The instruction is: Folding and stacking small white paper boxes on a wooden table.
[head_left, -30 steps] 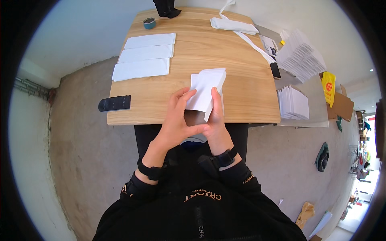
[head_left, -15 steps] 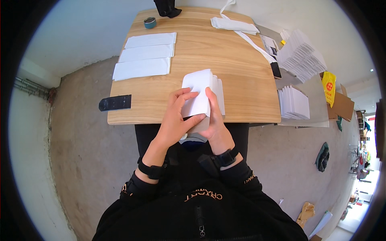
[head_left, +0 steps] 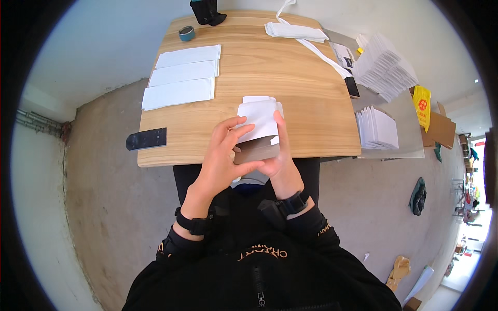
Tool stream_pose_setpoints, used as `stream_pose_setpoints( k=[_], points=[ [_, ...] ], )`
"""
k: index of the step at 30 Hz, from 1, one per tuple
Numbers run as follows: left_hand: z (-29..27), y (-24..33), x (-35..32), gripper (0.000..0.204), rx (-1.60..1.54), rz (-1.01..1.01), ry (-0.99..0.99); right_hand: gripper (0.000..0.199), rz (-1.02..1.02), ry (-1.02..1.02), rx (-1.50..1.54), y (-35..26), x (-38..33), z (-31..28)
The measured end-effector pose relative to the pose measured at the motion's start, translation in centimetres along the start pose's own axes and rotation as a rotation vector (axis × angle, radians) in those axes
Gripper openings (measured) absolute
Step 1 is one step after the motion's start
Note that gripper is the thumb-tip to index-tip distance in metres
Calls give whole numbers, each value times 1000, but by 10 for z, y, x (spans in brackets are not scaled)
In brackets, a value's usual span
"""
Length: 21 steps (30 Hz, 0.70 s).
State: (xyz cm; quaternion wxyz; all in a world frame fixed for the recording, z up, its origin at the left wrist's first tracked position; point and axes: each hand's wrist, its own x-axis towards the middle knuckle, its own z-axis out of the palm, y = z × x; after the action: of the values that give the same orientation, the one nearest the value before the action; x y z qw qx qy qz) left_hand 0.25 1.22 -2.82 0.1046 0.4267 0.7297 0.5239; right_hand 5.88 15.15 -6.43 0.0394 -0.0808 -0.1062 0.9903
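A small white cardboard box (head_left: 258, 124) is held over the near edge of the wooden table (head_left: 306, 98), its brown inside open toward me. My left hand (head_left: 223, 158) grips its left side with the thumb at the opening. My right hand (head_left: 280, 155) holds the right side, one finger lying up along the white flap.
Three flat white box blanks (head_left: 181, 78) lie in a row at the table's left, with a roll of tape (head_left: 186, 33) behind them. A black clamp (head_left: 147, 139) sits on the left edge. Stacks of white blanks (head_left: 376, 127) rest on a lower grey surface at right.
The flat white blank has been brought nearer and opened into a box shape; its brown inside now shows between my hands.
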Motion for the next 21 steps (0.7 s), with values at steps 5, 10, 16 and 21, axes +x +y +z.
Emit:
stream_pose_setpoints(
  k=[5,10,16,21],
  points=[
    [0,-6,0,53,-86,-12,76,61,20,-44,39,3,-1,5],
    [1,-11,1,41,-47,-18,200,65,139,-71,26,6,-5,14],
    [14,-11,5,32,452,353,370,58,-20,176,114,20,1,7],
    [22,0,6,42,382,312,259,57,-210,305,17,16,1,9]
  ],
)
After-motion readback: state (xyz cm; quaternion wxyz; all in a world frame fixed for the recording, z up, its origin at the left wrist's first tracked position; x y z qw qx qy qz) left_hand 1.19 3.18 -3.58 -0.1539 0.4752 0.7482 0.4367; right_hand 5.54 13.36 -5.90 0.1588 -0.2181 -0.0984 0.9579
